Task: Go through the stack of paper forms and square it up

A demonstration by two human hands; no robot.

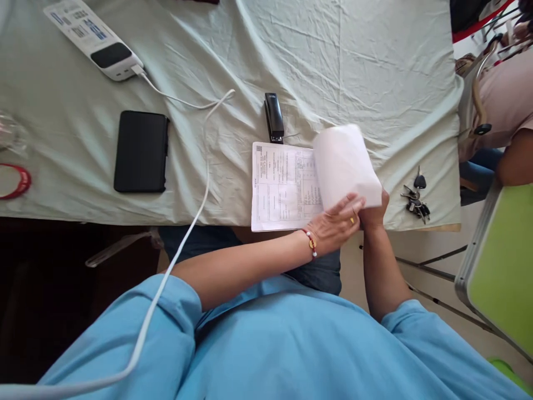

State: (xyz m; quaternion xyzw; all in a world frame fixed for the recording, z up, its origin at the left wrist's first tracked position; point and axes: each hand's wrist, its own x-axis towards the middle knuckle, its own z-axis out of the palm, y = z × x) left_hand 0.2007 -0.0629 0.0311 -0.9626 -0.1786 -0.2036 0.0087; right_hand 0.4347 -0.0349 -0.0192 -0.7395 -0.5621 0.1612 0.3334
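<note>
Centre-right, the flat-fingered left hand (338, 219) touches curled white paper (345, 164); the right hand (377, 214) is too hidden to judge; tugging could crease it.

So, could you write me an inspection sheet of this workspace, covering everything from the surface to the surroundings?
Surface: pale green cloth, wrinkled.
Job's things: stack of printed sheets; one raised sheet, curved up over its right part.
Clutter: black stapler at the stack's far edge; keys to the right; flat black case and white power bank to the left.
Grip: left hand has fingers over the raised sheet's near edge; right hand is partly hidden behind it, hold unclear.
Cables: white cable, plugged into the power bank, crosses the cloth and the left sleeve.
Surroundings: another person and green-topped table at right.
</note>
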